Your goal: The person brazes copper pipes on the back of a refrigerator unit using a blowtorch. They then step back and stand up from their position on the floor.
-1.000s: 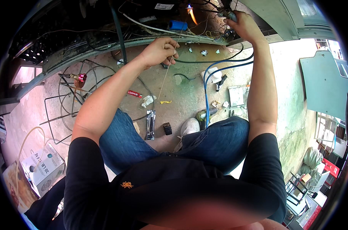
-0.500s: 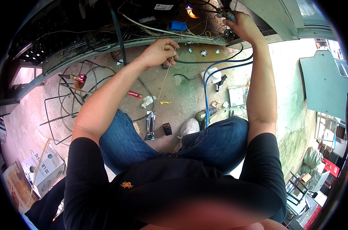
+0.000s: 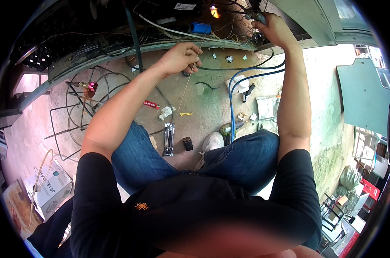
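Between the fingers of my left hand (image 3: 180, 59) is a thin straight metal rod (image 3: 186, 89), slanting from the floor side up toward the dark opened cabinet (image 3: 104, 19). My right hand (image 3: 277, 30) is closed round the grey handle of a gas torch (image 3: 260, 18) at the cabinet's right end. A small orange flame (image 3: 214, 12) burns inside, left of the torch. Below it a blue cylinder (image 3: 200, 28) lies near the cabinet's lower edge, with loose thin wires (image 3: 238, 38) beside it. The rod's upper end is hard to make out near the cylinder.
Blue hoses (image 3: 230, 103) loop down past my right forearm to the floor. A black wire frame (image 3: 59, 129) with a red-and-copper fitting (image 3: 91, 89) stands left. A silver packet (image 3: 169, 139), a black block (image 3: 187, 144) and a red tube (image 3: 151, 104) lie between my legs and the cabinet.
The flame looks more upright and compact than before. Both hands keep almost the same places and holds; the whole view has shifted very slightly.
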The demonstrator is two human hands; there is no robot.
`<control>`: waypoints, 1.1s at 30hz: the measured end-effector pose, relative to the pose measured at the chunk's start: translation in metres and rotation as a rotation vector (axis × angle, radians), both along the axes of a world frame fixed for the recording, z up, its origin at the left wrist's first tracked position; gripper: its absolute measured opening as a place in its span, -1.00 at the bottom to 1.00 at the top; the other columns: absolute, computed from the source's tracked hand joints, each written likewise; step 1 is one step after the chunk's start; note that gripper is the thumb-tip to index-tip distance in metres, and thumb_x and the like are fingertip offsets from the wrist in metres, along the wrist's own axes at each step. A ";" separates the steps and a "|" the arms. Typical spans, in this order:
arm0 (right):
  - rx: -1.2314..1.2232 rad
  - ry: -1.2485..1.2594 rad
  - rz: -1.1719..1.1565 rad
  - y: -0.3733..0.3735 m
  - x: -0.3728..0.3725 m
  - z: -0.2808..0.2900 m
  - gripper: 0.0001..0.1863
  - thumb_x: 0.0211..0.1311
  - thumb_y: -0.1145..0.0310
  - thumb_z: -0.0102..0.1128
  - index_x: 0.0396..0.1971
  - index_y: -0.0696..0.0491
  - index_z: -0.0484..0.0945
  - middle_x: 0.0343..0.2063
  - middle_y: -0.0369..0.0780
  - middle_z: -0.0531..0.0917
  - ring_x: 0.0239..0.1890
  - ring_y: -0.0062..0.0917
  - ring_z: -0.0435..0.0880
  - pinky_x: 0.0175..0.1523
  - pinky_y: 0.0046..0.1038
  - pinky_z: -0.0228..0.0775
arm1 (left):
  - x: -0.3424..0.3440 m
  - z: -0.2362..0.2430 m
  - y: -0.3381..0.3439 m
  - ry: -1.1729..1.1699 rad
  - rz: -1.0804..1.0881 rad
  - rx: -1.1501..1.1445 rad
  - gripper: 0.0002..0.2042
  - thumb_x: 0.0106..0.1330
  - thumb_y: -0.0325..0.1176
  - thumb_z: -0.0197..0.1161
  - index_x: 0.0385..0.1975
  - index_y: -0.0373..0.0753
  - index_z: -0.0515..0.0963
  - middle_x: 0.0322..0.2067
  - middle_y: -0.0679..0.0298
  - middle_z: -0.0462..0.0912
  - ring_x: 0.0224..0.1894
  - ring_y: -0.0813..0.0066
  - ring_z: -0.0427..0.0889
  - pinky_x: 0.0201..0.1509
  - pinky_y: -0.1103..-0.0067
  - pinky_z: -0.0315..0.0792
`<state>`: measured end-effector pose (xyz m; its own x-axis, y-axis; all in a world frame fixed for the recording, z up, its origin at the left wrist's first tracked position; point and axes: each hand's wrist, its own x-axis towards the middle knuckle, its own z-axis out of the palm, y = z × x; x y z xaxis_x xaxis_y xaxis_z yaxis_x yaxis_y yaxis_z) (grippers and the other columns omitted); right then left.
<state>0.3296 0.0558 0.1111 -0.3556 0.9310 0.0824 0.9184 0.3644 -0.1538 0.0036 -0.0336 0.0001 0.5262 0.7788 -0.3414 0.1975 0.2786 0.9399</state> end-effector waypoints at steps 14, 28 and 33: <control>-0.008 -0.009 0.005 0.002 0.001 -0.001 -0.60 0.29 0.14 0.27 -0.10 0.18 0.62 -0.29 0.09 0.71 -0.14 0.02 0.68 -0.01 -0.08 0.49 | 0.000 -0.001 0.001 0.004 -0.007 0.007 -0.65 0.46 -0.42 0.10 0.18 -0.39 0.41 -0.21 0.21 0.69 -0.28 0.53 0.72 -0.24 0.59 0.61; 0.014 0.001 -0.012 -0.003 -0.003 0.001 -0.60 0.29 0.13 0.27 -0.11 0.19 0.61 -0.29 0.08 0.71 -0.17 -0.01 0.68 -0.03 -0.12 0.49 | 0.002 -0.002 0.006 0.001 0.010 -0.022 -0.67 0.47 -0.44 0.08 0.17 -0.37 0.41 -0.20 0.20 0.69 -0.26 0.51 0.72 -0.24 0.60 0.61; 0.014 -0.001 0.004 -0.005 -0.005 0.004 -0.60 0.29 0.14 0.27 -0.10 0.18 0.61 -0.28 0.09 0.71 -0.16 0.00 0.68 -0.02 -0.12 0.49 | 0.004 -0.003 0.008 -0.013 0.017 -0.021 -0.68 0.47 -0.44 0.07 0.17 -0.37 0.41 -0.19 0.20 0.69 -0.26 0.51 0.71 -0.21 0.60 0.62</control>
